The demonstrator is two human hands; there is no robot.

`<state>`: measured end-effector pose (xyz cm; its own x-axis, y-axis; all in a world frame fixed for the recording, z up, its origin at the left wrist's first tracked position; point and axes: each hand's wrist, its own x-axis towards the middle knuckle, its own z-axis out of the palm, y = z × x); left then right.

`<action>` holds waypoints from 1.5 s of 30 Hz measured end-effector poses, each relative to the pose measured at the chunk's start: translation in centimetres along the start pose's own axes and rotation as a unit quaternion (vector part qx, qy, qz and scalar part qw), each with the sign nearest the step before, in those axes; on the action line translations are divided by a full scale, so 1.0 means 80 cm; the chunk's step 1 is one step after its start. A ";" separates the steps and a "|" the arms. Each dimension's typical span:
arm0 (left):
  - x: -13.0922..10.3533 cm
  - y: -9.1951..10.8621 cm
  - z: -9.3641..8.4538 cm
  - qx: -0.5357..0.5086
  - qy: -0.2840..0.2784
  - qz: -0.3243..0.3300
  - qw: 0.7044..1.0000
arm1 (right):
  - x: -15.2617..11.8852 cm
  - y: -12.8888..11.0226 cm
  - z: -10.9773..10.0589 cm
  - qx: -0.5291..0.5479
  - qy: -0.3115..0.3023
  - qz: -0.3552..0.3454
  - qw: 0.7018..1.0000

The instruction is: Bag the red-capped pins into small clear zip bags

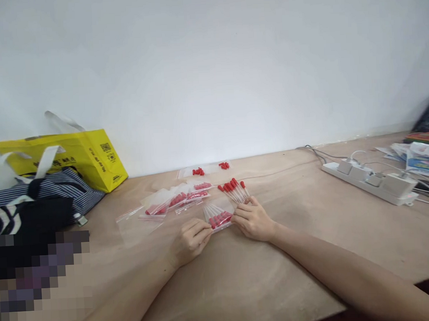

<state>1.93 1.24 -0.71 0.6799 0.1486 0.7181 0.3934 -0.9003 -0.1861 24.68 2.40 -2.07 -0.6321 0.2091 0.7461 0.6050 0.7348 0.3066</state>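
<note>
Tabletop: filled bag between both hands' fingers.

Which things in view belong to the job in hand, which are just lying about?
Job, apparently:
zip bag between left hand and right hand, with red-bulbed droppers inside
loose droppers by right hand
other zip bags

Lying about:
yellow tote bag
striped bag
power strip
packets at right

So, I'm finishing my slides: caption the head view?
Left hand and right hand on a clear bag of red-ended rods; more such rods fan out beyond.
</note>
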 end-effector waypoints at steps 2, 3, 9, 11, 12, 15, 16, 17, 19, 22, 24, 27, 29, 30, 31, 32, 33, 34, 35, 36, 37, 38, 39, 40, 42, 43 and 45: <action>-0.001 0.000 0.000 -0.005 -0.002 -0.006 1.000 | -0.003 0.003 -0.001 -0.002 0.000 -0.007 1.000; -0.001 0.001 0.000 -0.007 -0.003 -0.009 1.000 | -0.004 0.004 -0.002 0.000 -0.002 -0.008 1.000; -0.001 0.005 -0.002 -0.028 -0.010 -0.038 0.999 | -0.008 -0.004 0.001 0.097 -0.065 0.073 0.991; -0.001 0.003 -0.005 -0.036 -0.025 -0.051 0.998 | -0.007 -0.008 0.002 0.155 -0.082 0.133 0.975; -0.002 0.000 -0.007 -0.030 -0.035 -0.071 0.996 | -0.007 -0.010 0.002 0.187 -0.079 0.168 0.965; -0.010 -0.018 -0.016 0.056 -0.062 -0.207 0.975 | -0.006 -0.013 0.002 0.290 -0.031 0.292 0.911; -0.014 -0.027 -0.020 0.100 -0.066 -0.266 0.957 | -0.006 -0.013 0.002 0.322 -0.008 0.327 0.889; -0.020 -0.036 -0.023 0.144 -0.068 -0.320 0.934 | -0.005 -0.014 0.002 0.347 0.014 0.354 0.868; -0.035 -0.055 -0.032 0.213 -0.074 -0.403 0.887 | -0.004 -0.014 0.003 0.373 0.055 0.384 0.843; -0.060 -0.074 -0.045 0.274 -0.106 -0.515 0.805 | 0.000 -0.011 0.012 0.373 0.103 0.388 0.836; -0.074 -0.081 -0.052 0.260 -0.193 -0.577 0.750 | 0.008 -0.006 0.025 0.360 0.118 0.378 0.845; -0.088 -0.084 -0.057 0.208 -0.276 -0.590 0.730 | 0.026 0.003 0.054 0.319 0.113 0.377 0.862; -0.093 -0.083 -0.059 0.200 -0.288 -0.583 0.733 | 0.038 0.009 0.074 0.284 0.098 0.392 0.869; -0.095 -0.082 -0.059 0.199 -0.291 -0.580 0.734 | 0.043 0.012 0.083 0.266 0.086 0.400 0.873; -0.096 -0.081 -0.060 0.199 -0.292 -0.577 0.736 | 0.047 0.015 0.091 0.245 0.064 0.405 0.878; -0.096 -0.080 -0.060 0.201 -0.291 -0.574 0.739 | 0.049 0.018 0.097 0.225 0.036 0.405 0.886; -0.096 -0.078 -0.061 0.204 -0.288 -0.571 0.741 | 0.050 0.020 0.101 0.206 0.005 0.401 0.893; -0.095 -0.077 -0.062 0.210 -0.282 -0.569 0.744 | 0.050 0.022 0.104 0.191 -0.025 0.394 0.899; -0.092 -0.077 -0.063 0.217 -0.272 -0.566 0.747 | 0.049 0.024 0.106 0.180 -0.050 0.386 0.904; -0.089 -0.077 -0.064 0.226 -0.261 -0.562 0.752 | 0.048 0.025 0.106 0.173 -0.066 0.379 0.906; -0.085 -0.078 -0.064 0.234 -0.248 -0.556 0.758 | 0.047 0.026 0.105 0.169 -0.076 0.376 0.908; -0.081 -0.080 -0.063 0.242 -0.237 -0.548 0.765 | 0.046 0.026 0.104 0.165 -0.081 0.374 0.909; -0.076 -0.082 -0.062 0.247 -0.228 -0.539 0.772 | 0.046 0.026 0.102 0.160 -0.087 0.371 0.911; -0.071 -0.086 -0.061 0.249 -0.222 -0.531 0.779 | 0.045 0.025 0.099 0.152 -0.094 0.368 0.912; -0.065 -0.094 -0.057 0.243 -0.219 -0.516 0.792 | 0.045 0.022 0.092 0.126 -0.108 0.362 0.917; -0.063 -0.099 -0.056 0.235 -0.221 -0.509 0.798 | 0.045 0.019 0.087 0.111 -0.115 0.356 0.921; -0.061 -0.106 -0.056 0.219 -0.223 -0.494 0.811 | 0.041 0.013 0.076 0.084 -0.127 0.337 0.929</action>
<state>-7.49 6.28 0.39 0.0163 0.9305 0.3660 0.9986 -0.0337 0.0412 20.29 7.81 -2.87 -0.2428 0.7882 0.5655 0.8345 0.4669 -0.2925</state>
